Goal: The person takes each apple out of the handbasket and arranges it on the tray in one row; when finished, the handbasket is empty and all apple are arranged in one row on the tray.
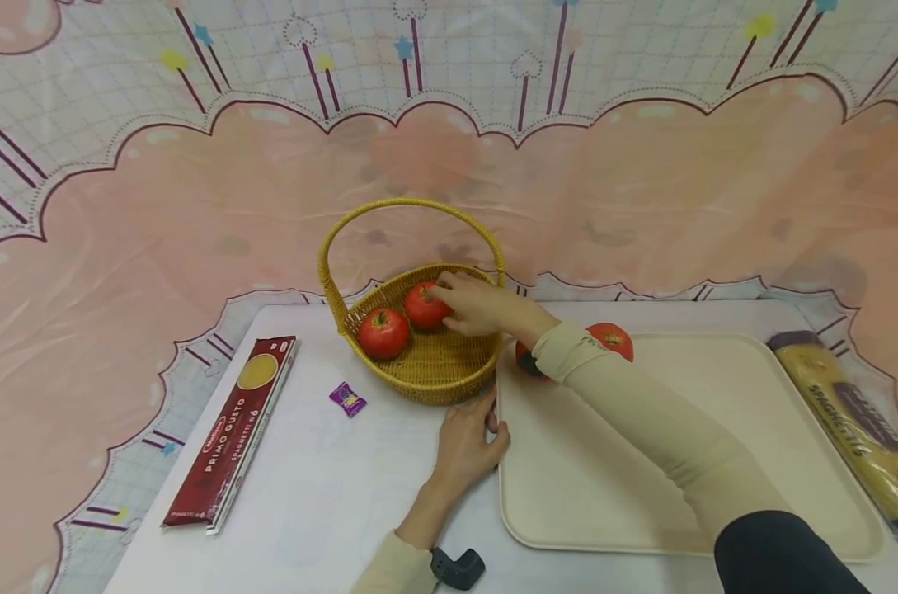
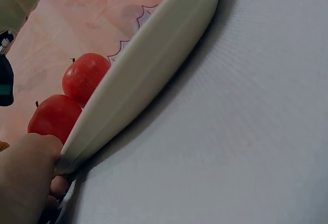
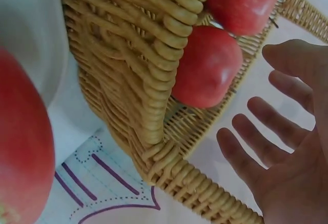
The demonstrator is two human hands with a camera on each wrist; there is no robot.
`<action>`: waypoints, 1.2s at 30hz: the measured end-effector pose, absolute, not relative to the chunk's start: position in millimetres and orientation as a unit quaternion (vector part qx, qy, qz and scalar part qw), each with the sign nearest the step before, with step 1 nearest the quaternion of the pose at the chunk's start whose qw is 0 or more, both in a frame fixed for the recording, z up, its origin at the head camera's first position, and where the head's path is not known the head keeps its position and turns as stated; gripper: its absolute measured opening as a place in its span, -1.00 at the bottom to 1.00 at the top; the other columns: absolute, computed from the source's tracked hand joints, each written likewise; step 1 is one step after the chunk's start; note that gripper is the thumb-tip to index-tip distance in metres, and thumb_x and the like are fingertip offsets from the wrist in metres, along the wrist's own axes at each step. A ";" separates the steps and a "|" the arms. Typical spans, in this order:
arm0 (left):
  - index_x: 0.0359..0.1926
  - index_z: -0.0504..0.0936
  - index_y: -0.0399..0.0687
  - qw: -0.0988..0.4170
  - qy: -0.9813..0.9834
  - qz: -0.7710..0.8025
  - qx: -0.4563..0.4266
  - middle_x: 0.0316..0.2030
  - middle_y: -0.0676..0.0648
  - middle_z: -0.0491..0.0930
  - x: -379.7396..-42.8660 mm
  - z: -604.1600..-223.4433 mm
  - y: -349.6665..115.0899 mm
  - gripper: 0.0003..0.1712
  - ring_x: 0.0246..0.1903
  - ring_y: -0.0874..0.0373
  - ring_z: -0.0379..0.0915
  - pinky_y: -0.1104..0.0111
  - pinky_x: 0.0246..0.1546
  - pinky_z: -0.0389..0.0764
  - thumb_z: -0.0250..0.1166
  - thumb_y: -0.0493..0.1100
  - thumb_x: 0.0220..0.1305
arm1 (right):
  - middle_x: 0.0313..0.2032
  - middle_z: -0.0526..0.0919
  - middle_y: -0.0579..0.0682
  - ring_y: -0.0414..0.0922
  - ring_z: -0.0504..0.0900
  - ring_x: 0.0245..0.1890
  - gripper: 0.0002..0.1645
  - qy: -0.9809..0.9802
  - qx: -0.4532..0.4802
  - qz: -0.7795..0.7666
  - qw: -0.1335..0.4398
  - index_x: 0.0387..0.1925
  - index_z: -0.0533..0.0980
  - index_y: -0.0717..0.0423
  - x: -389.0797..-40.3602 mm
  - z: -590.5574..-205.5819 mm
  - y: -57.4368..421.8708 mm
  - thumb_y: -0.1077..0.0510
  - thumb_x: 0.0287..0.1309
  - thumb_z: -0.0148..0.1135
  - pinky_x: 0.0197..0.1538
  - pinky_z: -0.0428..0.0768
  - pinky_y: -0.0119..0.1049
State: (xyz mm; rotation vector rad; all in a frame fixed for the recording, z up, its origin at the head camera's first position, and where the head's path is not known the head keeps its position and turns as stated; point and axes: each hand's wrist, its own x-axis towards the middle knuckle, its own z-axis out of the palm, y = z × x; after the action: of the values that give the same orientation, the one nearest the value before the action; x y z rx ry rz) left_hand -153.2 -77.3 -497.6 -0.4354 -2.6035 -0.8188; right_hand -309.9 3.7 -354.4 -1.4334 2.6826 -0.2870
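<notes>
A yellow wicker basket (image 1: pixel 439 388) with a tall handle holds two red apples, one apple (image 1: pixel 383 333) at the left and the other apple (image 1: pixel 423 305) behind it. My right hand (image 1: pixel 478 304) reaches over the basket's right side, beside the rear apple. In the right wrist view its fingers (image 3: pixel 271 124) are spread, with a gap to the apples. My left hand (image 1: pixel 467 437) pinches the left rim of a cream tray (image 1: pixel 604 462), thumb above and fingers below in the left wrist view. Two more apples (image 2: pixel 86 75) sit at the tray's far-left corner, partly hidden by my right arm in the head view.
A red spaghetti packet (image 1: pixel 233 429) lies on the left of the white table. Near the basket is a small purple wrapped candy (image 1: pixel 348 399). A yellow spaghetti bag (image 1: pixel 849 421) lies along the tray's right edge. Patterned cloth (image 1: pixel 270 198) hangs behind the table.
</notes>
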 end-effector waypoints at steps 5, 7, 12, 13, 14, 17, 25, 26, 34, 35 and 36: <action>0.14 0.54 -0.16 0.189 -0.926 -0.287 -0.155 -0.59 0.16 0.45 -151.8 -496.1 -77.9 -0.42 -0.52 0.33 0.32 0.38 -0.30 0.29 0.24 -0.14 0.01 | 0.10 0.40 0.09 0.03 0.45 0.05 -0.51 0.878 -0.468 -0.088 0.050 0.20 0.38 0.05 -317.0 -356.6 -5.0 0.10 0.23 0.13 0.18 0.41 -0.12; 0.14 0.53 -0.16 0.186 -0.928 -0.285 -0.153 -0.59 0.16 0.44 -151.4 -495.7 -78.2 -0.42 -0.51 0.33 0.32 0.38 -0.30 0.29 0.24 -0.14 0.02 | 0.09 0.40 0.09 0.01 0.45 0.06 -0.50 0.879 -0.465 -0.089 0.051 0.20 0.38 0.05 -319.5 -357.7 -8.4 0.09 0.23 0.13 0.18 0.41 -0.13; 0.14 0.53 -0.15 0.183 -0.930 -0.284 -0.143 -0.59 0.17 0.43 -151.1 -496.6 -78.6 -0.41 -0.51 0.34 0.31 0.40 -0.31 0.26 0.24 -0.13 0.02 | 0.13 0.35 0.06 -0.03 0.43 0.11 -0.48 0.882 -0.454 -0.103 0.072 0.23 0.36 0.02 -324.3 -358.5 -15.9 0.09 0.23 0.13 0.20 0.40 -0.14; 0.14 0.53 -0.16 0.184 -0.930 -0.284 -0.142 -0.59 0.17 0.43 -151.1 -496.8 -78.6 -0.41 -0.51 0.34 0.31 0.41 -0.31 0.26 0.24 -0.13 0.02 | 0.15 0.34 0.06 -0.03 0.43 0.11 -0.47 0.883 -0.452 -0.105 0.076 0.24 0.36 0.00 -325.1 -358.5 -17.1 0.10 0.23 0.13 0.20 0.41 -0.14; 0.14 0.53 -0.16 0.185 -0.930 -0.284 -0.141 -0.59 0.17 0.43 -151.0 -497.0 -78.5 -0.41 -0.52 0.34 0.30 0.41 -0.31 0.26 0.24 -0.13 0.02 | 0.16 0.33 0.06 -0.03 0.43 0.11 -0.47 0.883 -0.450 -0.107 0.080 0.24 0.36 -0.01 -326.0 -358.5 -18.2 0.10 0.23 0.13 0.19 0.42 -0.14; 0.14 0.54 -0.16 0.187 -0.929 -0.286 -0.142 -0.59 0.17 0.43 -150.9 -497.1 -77.9 -0.42 -0.53 0.35 0.29 0.41 -0.31 0.26 0.25 -0.13 0.02 | 0.17 0.31 0.05 -0.04 0.42 0.09 -0.47 0.886 -0.443 -0.107 0.084 0.24 0.35 -0.04 -328.9 -359.0 -20.5 0.09 0.23 0.13 0.15 0.44 -0.14; 0.15 0.53 -0.11 0.189 -0.931 -0.276 -0.147 -0.60 0.19 0.43 -147.6 -496.3 -76.1 -0.41 -0.54 0.36 0.29 0.41 -0.32 0.25 0.26 -0.13 0.01 | 0.26 0.21 0.04 -0.01 0.32 0.21 -0.38 0.892 -0.425 -0.095 0.120 0.32 0.26 -0.11 -334.5 -364.1 -26.6 0.08 0.23 0.13 0.19 0.41 -0.10; 0.15 0.53 -0.11 0.189 -0.931 -0.276 -0.146 -0.60 0.18 0.43 -147.5 -495.9 -76.2 -0.41 -0.54 0.36 0.29 0.41 -0.33 0.25 0.26 -0.13 0.01 | 0.28 0.20 0.03 -0.01 0.30 0.23 -0.38 0.893 -0.424 -0.093 0.123 0.33 0.25 -0.12 -335.1 -364.5 -27.3 0.07 0.24 0.13 0.20 0.40 -0.09; 0.14 0.54 -0.15 0.190 -0.932 -0.273 -0.142 -0.59 0.17 0.43 -149.3 -496.2 -76.4 -0.42 -0.54 0.35 0.29 0.43 -0.33 0.23 0.26 -0.13 0.01 | 0.35 0.12 0.04 0.01 0.22 0.33 -0.34 0.890 -0.418 -0.086 0.161 0.37 0.18 -0.17 -339.8 -360.5 -32.0 0.03 0.26 0.10 0.31 0.29 -0.05; 0.14 0.54 -0.15 0.191 -0.932 -0.274 -0.144 -0.60 0.17 0.43 -149.5 -496.4 -76.1 -0.41 -0.54 0.35 0.28 0.43 -0.33 0.23 0.26 -0.14 0.01 | 0.34 0.13 0.04 0.01 0.22 0.32 -0.34 0.889 -0.417 -0.089 0.165 0.37 0.19 -0.17 -340.5 -359.8 -32.8 0.03 0.26 0.10 0.31 0.28 -0.05; 0.14 0.54 -0.14 0.194 -0.931 -0.273 -0.146 -0.60 0.18 0.43 -149.9 -496.8 -75.8 -0.41 -0.54 0.36 0.28 0.43 -0.33 0.23 0.26 -0.14 0.01 | 0.33 0.14 0.04 0.01 0.23 0.32 -0.34 0.888 -0.418 -0.090 0.167 0.37 0.19 -0.16 -341.3 -359.4 -33.7 0.03 0.26 0.09 0.31 0.28 -0.06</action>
State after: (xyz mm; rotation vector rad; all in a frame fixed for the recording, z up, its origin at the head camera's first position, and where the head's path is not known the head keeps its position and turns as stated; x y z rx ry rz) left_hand -149.9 -75.8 -496.8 -0.4100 -2.6107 -0.7659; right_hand -341.3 -33.7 -359.4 -1.1901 2.5284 -0.2573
